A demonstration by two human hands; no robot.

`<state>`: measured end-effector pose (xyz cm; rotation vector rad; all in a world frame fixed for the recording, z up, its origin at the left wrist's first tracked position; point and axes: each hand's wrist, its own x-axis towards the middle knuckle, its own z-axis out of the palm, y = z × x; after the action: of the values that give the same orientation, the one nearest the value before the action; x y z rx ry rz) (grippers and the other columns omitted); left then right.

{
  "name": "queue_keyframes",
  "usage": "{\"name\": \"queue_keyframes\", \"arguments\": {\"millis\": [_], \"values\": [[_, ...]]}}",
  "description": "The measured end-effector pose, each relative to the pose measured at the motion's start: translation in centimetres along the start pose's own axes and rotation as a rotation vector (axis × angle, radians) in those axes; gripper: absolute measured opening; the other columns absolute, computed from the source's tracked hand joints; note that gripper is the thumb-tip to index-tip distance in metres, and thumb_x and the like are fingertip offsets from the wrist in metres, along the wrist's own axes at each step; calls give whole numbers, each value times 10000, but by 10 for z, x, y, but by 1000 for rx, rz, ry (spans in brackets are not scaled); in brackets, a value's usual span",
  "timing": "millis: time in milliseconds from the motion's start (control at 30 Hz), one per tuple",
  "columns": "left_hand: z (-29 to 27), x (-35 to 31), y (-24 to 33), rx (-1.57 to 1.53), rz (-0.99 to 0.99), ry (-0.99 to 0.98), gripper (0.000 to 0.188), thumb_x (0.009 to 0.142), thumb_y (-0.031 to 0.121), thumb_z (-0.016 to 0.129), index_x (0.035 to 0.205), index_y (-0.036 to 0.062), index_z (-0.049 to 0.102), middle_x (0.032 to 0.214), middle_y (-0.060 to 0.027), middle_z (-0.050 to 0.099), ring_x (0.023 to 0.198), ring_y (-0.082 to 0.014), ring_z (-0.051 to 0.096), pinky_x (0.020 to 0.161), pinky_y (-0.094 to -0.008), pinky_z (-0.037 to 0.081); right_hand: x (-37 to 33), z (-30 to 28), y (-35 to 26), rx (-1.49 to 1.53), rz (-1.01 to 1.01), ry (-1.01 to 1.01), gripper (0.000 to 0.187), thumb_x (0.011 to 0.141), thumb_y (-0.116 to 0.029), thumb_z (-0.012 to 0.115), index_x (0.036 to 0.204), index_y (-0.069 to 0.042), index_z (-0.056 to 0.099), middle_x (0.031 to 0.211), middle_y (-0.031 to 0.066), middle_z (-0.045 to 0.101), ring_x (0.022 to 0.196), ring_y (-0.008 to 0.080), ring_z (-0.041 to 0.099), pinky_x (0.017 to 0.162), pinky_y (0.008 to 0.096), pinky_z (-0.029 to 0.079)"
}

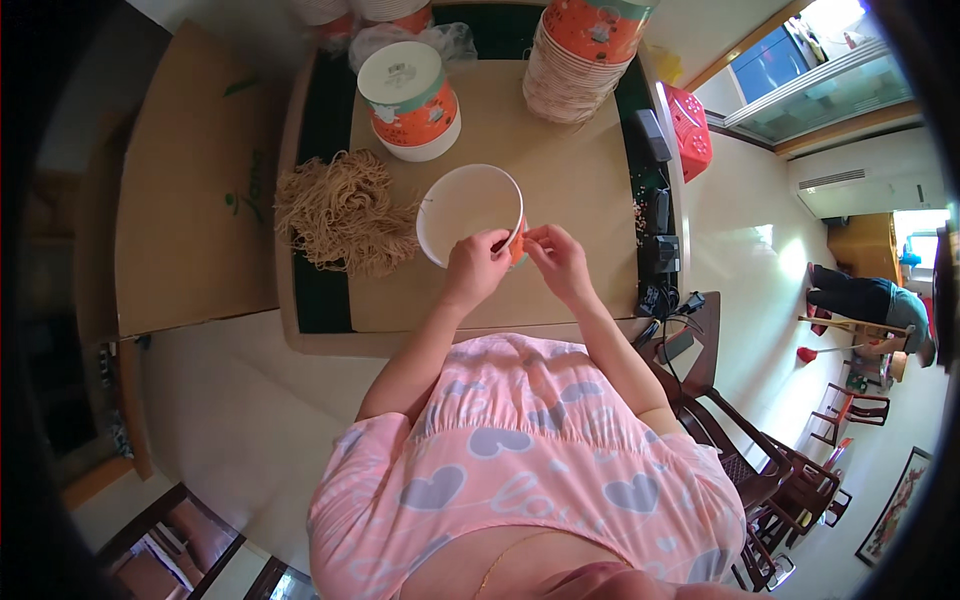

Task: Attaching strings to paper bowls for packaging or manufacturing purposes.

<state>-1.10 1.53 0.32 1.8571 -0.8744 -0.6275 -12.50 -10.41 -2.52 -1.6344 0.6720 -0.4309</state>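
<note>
A white-lined paper bucket (462, 205) with an orange outer wall stands tilted on the board in front of me. My left hand (478, 266) grips its near right rim, with fingertips inside the opening. At the outer wall just to the right, my right hand (560, 262) pinches its fingers together; whatever lies between them is too small to make out. A tangled heap of tan cords (345, 215) lies left of the bucket. Behind it, upside-down orange and green buckets (415, 115) are stacked, showing a white base on top.
A tall stack of nested buckets (572, 75) with cords along the sides stands at the back right. Black power adapters (660, 215) line the table's right edge. A large cardboard box (195, 190) stands at left, a red stool (686, 130) at right. Another person (870, 300) bends over farther right.
</note>
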Motion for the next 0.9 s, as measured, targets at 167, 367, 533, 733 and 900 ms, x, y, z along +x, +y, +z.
{"name": "queue_keyframes", "arguments": {"millis": [167, 367, 533, 733, 900], "values": [[-10, -1, 7, -91, -79, -54, 251, 820, -8, 568, 1062, -36, 629, 870, -143, 691, 793, -158, 678, 698, -283, 533, 2, 10, -14, -64, -71, 39, 109, 839, -74, 666, 901, 1, 616, 815, 73, 625, 691, 101, 592, 619, 245, 495], [-9, -5, 10, -201, -38, 0, 188, 838, 38, 571, 1008, -8, 637, 779, -130, 689, 676, -196, 694, 627, -295, 534, -2, 7, -20, -103, -10, 19, 91, 835, -52, 663, 880, 7, 612, 718, 45, 611, 667, 81, 567, 604, 230, 473], [-10, -4, 13, -155, -98, -57, 240, 827, -1, 582, 1061, -31, 629, 869, -125, 689, 792, -138, 665, 713, -272, 528, -3, 6, -19, -85, -38, 34, 97, 825, -49, 672, 875, 10, 613, 751, 49, 613, 670, 87, 569, 597, 242, 471], [-8, -3, 9, -103, -66, -69, 243, 823, -4, 578, 1059, -29, 630, 856, -122, 689, 782, -132, 661, 703, -272, 525, -2, 6, -21, -202, -120, 66, 111, 790, -57, 683, 855, -3, 610, 773, 76, 594, 667, 142, 579, 588, 276, 483], [-5, -4, 8, -101, -48, -67, 247, 819, -16, 571, 1059, -32, 628, 849, -123, 689, 772, -131, 660, 695, -274, 522, -2, 6, -20, -194, -127, 67, 107, 785, -62, 676, 837, -7, 601, 796, 86, 601, 668, 163, 591, 582, 290, 485]]}}
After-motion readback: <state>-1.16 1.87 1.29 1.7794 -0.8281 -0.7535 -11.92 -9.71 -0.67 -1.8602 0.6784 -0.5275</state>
